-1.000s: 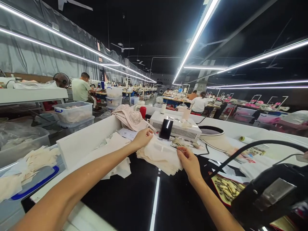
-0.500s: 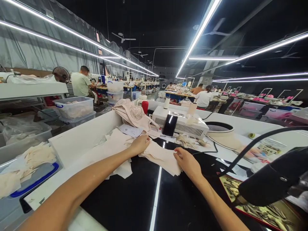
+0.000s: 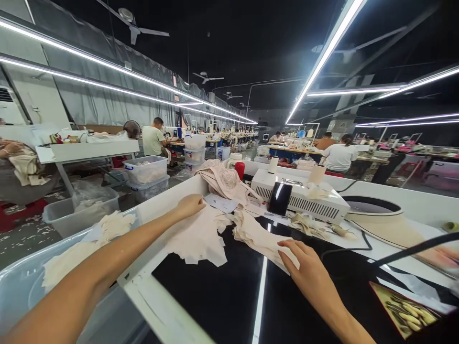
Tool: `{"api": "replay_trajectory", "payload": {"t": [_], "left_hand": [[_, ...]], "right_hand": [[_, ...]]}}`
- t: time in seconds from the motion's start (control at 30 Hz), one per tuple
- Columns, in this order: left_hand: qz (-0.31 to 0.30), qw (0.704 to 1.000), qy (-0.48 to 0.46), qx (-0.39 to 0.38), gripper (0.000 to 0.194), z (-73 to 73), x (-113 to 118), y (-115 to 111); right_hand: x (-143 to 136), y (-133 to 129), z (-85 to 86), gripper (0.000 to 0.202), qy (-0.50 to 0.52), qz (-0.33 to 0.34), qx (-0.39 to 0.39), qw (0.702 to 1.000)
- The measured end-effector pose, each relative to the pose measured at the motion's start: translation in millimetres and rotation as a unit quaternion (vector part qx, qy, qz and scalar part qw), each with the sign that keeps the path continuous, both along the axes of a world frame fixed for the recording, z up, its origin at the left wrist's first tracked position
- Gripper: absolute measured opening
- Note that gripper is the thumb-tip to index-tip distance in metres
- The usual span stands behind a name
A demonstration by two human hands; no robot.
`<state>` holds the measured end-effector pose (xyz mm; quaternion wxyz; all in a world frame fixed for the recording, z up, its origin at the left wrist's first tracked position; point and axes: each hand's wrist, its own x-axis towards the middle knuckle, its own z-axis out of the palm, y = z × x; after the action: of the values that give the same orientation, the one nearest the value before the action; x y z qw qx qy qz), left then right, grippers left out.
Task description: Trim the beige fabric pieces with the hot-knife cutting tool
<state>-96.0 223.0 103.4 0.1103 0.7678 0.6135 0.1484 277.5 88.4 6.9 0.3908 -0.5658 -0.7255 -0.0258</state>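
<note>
My left hand [image 3: 191, 206] is at the far edge of a spread of thin beige fabric pieces [image 3: 199, 239] on the left side of the table. Its fingers are curled closed, and what they pinch is hidden. My right hand [image 3: 304, 263] rests at the near right end of a fanned stack of beige fabric strips [image 3: 254, 234], thumb and fingers apart. A white paper slip [image 3: 222, 203] with writing lies beside my left fingertips. Behind it is a heap of beige sewn garments with lace [image 3: 224, 179].
Behind the stack stand a phone [image 3: 279, 198] and a white vented machine box [image 3: 311, 203]. To the right are a round brimmed piece [image 3: 375, 210] and a tray of metal parts [image 3: 401, 310]. Plastic bins [image 3: 81, 210] line the left. Co-workers sit at farther tables.
My left hand has moved left, off the strip stack to the other fabric spread. My right hand's fingers have loosened at the stack's end. The view has turned left.
</note>
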Motion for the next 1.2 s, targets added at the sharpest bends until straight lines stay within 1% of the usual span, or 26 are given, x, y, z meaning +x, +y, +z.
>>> {"api": "replay_trajectory", "payload": {"t": [0.07,0.13,0.23,0.33,0.43,0.57,0.63,0.7,0.73,0.77,0.8,0.87,0.93,0.97,1.0,1.03,1.07,1.13,1.2], "left_hand": [[0.016,0.999,0.019,-0.024,0.037,-6.6,-14,-8],[0.022,0.998,0.026,-0.046,0.037,-17.6,-19,-14],[0.025,0.998,0.015,-0.051,0.037,-34.0,-18,-21],[0.023,0.999,-0.012,-0.031,0.036,-42.6,-17,-24],[0.016,0.999,-0.047,-0.01,0.036,-42.6,-21,-26],[-0.003,0.995,-0.103,0.011,0.036,-34.4,-27,-27],[-0.02,0.99,-0.135,0.018,0.036,-28.3,-28,-29],[-0.044,0.984,-0.173,0.022,0.03,-21.9,-25,-36],[-0.06,0.979,-0.193,0.022,0.024,-18.8,-22,-41],[-0.079,0.973,-0.214,0.02,0.021,-15.8,-18,-48],[-0.101,0.967,-0.235,0.016,0.02,-13.0,-13,-56],[-0.151,0.95,-0.273,0.001,0.018,-8.0,-1,-76],[-0.205,0.931,-0.302,-0.024,0.015,-3.4,12,-99],[-0.23,0.921,-0.312,-0.039,0.015,-1.3,18,-111],[-0.257,0.91,-0.319,-0.056,0.017,0.4,23,-122],[-0.282,0.9,-0.323,-0.075,0.019,1.7,27,-132],[-0.308,0.89,-0.323,-0.096,0.02,2.2,29,-141],[-0.351,0.876,-0.299,-0.14,0.018,0.0,32,-153],[-0.37,0.869,-0.277,-0.174,0.018,-7.0,33,-159]], "right_hand": [[-11,-5,-3.8,0.029,0.023,0.035,-0.011,0.999],[-23,-12,-5.9,0.027,0.04,0.068,-0.031,0.996],[-37,-25,-4.1,0.024,0.047,0.106,-0.056,0.992],[-48,-40,3.3,0.023,0.039,0.142,-0.092,0.985],[-58,-54,13.3,0.024,0.03,0.167,-0.138,0.976],[-75,-67,24.0,0.026,0.038,0.188,-0.188,0.963],[-85,-71,26.2,0.026,0.067,0.196,-0.214,0.955],[-97,-74,26.3,0.028,0.133,0.198,-0.259,0.936],[-104,-76,25.7,0.033,0.188,0.2,-0.292,0.916],[-111,-77,25.0,0.04,0.257,0.202,-0.329,0.886],[-119,-79,24.4,0.05,0.336,0.2,-0.367,0.844],[-134,-82,23.9,0.068,0.492,0.187,-0.432,0.732],[-146,-85,25.0,0.075,0.605,0.167,-0.466,0.624],[-150,-85,26.0,0.075,0.645,0.162,-0.469,0.581],[-153,-85,27.3,0.073,0.674,0.163,-0.464,0.551],[-154,-85,28.5,0.07,0.695,0.166,-0.454,0.532],[-154,-85,29.6,0.067,0.709,0.174,-0.439,0.524],[-150,-85,30.7,0.062,0.717,0.177,-0.411,0.535],[-144,-85,30.8,0.061,0.723,0.166,-0.375,0.557]]}}
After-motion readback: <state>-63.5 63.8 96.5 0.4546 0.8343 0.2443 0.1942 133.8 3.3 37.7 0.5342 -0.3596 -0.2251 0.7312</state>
